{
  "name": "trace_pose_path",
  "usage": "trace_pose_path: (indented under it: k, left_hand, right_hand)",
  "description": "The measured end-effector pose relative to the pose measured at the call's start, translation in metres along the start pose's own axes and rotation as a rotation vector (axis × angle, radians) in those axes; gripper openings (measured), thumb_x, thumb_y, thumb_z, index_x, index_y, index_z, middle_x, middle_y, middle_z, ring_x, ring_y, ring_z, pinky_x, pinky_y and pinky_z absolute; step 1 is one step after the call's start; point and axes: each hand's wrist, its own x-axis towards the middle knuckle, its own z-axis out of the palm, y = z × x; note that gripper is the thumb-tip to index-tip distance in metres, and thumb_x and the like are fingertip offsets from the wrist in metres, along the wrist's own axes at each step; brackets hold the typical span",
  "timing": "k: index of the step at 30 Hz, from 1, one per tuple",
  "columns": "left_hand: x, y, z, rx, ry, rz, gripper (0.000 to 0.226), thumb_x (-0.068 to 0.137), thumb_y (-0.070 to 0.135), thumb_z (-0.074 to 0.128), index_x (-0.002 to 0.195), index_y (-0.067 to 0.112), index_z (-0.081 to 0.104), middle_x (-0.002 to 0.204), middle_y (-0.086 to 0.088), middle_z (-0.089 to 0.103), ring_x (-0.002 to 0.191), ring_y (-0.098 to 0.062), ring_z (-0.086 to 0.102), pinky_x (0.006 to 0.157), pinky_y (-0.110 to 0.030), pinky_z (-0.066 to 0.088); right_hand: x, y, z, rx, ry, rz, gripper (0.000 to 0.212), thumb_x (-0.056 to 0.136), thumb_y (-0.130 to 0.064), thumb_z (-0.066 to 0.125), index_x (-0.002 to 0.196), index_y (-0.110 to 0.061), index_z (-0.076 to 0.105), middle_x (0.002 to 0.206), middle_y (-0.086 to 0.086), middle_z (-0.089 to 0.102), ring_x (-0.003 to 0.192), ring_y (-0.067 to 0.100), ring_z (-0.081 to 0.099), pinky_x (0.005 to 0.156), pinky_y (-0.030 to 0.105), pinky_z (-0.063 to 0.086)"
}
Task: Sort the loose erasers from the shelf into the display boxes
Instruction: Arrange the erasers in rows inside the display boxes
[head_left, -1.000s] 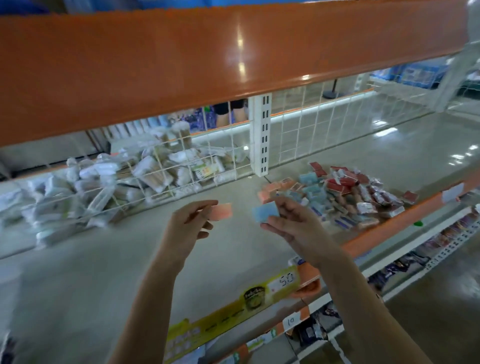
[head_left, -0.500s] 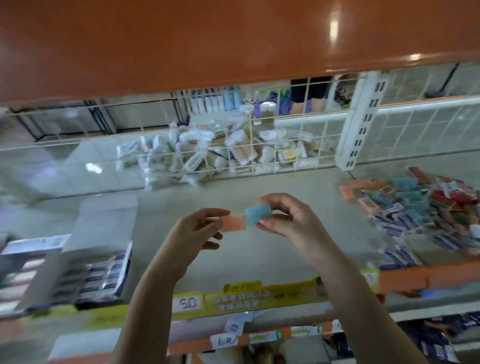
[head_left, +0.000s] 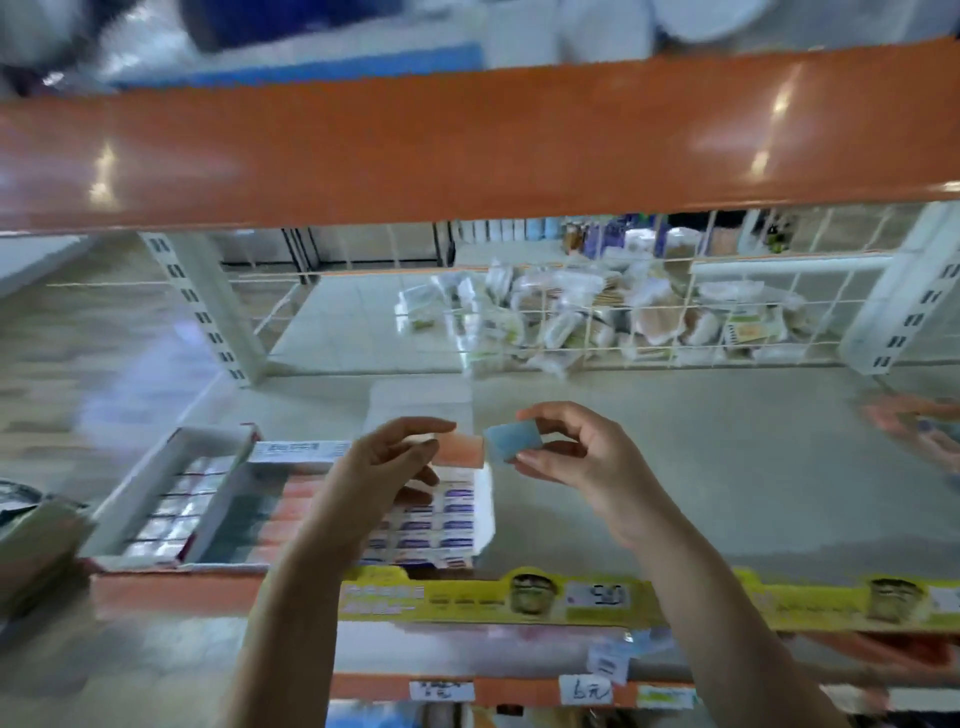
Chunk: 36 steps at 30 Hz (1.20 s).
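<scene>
Shop shelving fills the head view: a grey shelf (head_left: 675, 467) under an orange beam (head_left: 467, 145). Left hand (head_left: 387, 467) pinches an orange eraser (head_left: 460, 449), right hand (head_left: 576, 457) a blue eraser (head_left: 511, 439), both poised over open display boxes (head_left: 441, 519), likely for sorting by colour.

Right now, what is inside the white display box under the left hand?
The display box holds rows of wrapped erasers with blue labels, plus orange ones to their left. The left hand and its forearm cover the middle rows, so how full it is cannot be seen.
</scene>
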Motion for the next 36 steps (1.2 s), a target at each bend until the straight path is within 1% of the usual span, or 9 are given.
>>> trace_pose_path:
  k: [11, 16, 21, 23, 25, 27, 29, 33, 36]
  left_hand:
    - [0.001, -0.017, -0.124, -0.026, -0.062, -0.011, 0.022, 0.093, 0.004, 0.05, 0.095, 0.018, 0.066, 0.069, 0.004, 0.062, 0.062, -0.005, 0.058, 0.054, -0.018, 0.049]
    - [0.002, -0.027, -0.157, -0.003, -0.098, -0.037, 0.023, 0.084, 0.006, 0.062, 0.103, 0.019, 0.065, 0.078, 0.002, 0.069, 0.072, -0.009, 0.063, 0.066, -0.022, 0.054]
    - [0.003, -0.038, -0.179, -0.013, -0.018, -0.02, 0.027, 0.081, 0.002, 0.065, 0.101, 0.021, 0.065, 0.084, 0.001, 0.072, 0.078, -0.008, 0.066, 0.066, -0.018, 0.053]
    - [0.005, -0.042, -0.189, -0.003, 0.023, -0.01, 0.027, 0.082, 0.002, 0.065, 0.101, 0.022, 0.066, 0.082, 0.003, 0.072, 0.077, -0.005, 0.065, 0.065, -0.017, 0.052]
    - [0.005, -0.046, -0.201, -0.001, 0.052, -0.002, 0.027, 0.083, 0.002, 0.064, 0.101, 0.022, 0.066, 0.084, 0.002, 0.072, 0.077, -0.005, 0.064, 0.065, -0.017, 0.052]
    - [0.006, -0.051, -0.211, 0.003, 0.069, 0.006, 0.027, 0.083, 0.003, 0.064, 0.102, 0.022, 0.065, 0.087, -0.001, 0.073, 0.078, -0.007, 0.064, 0.066, -0.017, 0.052]
    - [0.005, -0.054, -0.221, 0.011, 0.095, 0.014, 0.027, 0.083, 0.003, 0.064, 0.102, 0.021, 0.064, 0.085, 0.002, 0.073, 0.075, -0.005, 0.065, 0.064, -0.015, 0.051]
    - [0.003, -0.062, -0.233, 0.045, 0.115, 0.018, 0.028, 0.082, 0.004, 0.065, 0.103, 0.023, 0.063, 0.085, 0.005, 0.073, 0.074, -0.004, 0.065, 0.064, -0.016, 0.051]
    - [0.002, -0.067, -0.24, 0.078, 0.123, 0.013, 0.029, 0.082, 0.005, 0.066, 0.102, 0.026, 0.063, 0.082, 0.007, 0.073, 0.072, -0.003, 0.064, 0.066, -0.017, 0.052]
  right_hand:
    - [0.031, 0.025, 0.125, -0.005, 0.043, -0.019, 0.03, 0.079, 0.009, 0.064, 0.098, -0.014, 0.063, 0.095, 0.0, 0.068, 0.084, 0.021, 0.071, 0.077, 0.026, 0.057]
    - [0.042, 0.038, 0.154, -0.094, 0.076, 0.005, 0.03, 0.079, 0.002, 0.068, 0.098, -0.022, 0.064, 0.097, -0.002, 0.069, 0.088, 0.016, 0.069, 0.085, 0.035, 0.055]
    - [0.056, 0.041, 0.171, -0.21, -0.03, 0.034, 0.032, 0.081, -0.001, 0.068, 0.104, -0.021, 0.061, 0.105, -0.001, 0.065, 0.089, 0.016, 0.069, 0.085, 0.031, 0.055]
    - [0.063, 0.041, 0.179, -0.236, -0.098, 0.036, 0.032, 0.081, 0.001, 0.067, 0.102, -0.021, 0.061, 0.105, -0.002, 0.064, 0.086, 0.014, 0.07, 0.081, 0.025, 0.055]
    - [0.071, 0.042, 0.188, -0.317, -0.128, 0.014, 0.031, 0.081, 0.001, 0.067, 0.101, -0.022, 0.06, 0.104, -0.005, 0.063, 0.082, 0.008, 0.069, 0.073, 0.017, 0.053]
    - [0.08, 0.045, 0.196, -0.469, -0.136, -0.028, 0.03, 0.081, -0.004, 0.069, 0.103, -0.022, 0.06, 0.103, -0.009, 0.062, 0.082, 0.006, 0.068, 0.071, 0.016, 0.053]
    - [0.089, 0.049, 0.205, -0.647, -0.147, -0.071, 0.029, 0.082, -0.011, 0.07, 0.107, -0.021, 0.06, 0.103, -0.01, 0.061, 0.085, 0.007, 0.065, 0.073, 0.017, 0.053]
    - [0.1, 0.062, 0.221, -0.933, -0.18, -0.14, 0.034, 0.082, -0.019, 0.07, 0.114, -0.016, 0.059, 0.109, -0.002, 0.061, 0.086, 0.008, 0.055, 0.08, 0.021, 0.049]
    - [0.104, 0.072, 0.233, -1.055, -0.185, -0.189, 0.033, 0.083, -0.021, 0.068, 0.113, -0.014, 0.058, 0.112, 0.0, 0.057, 0.088, 0.008, 0.05, 0.079, 0.02, 0.042]
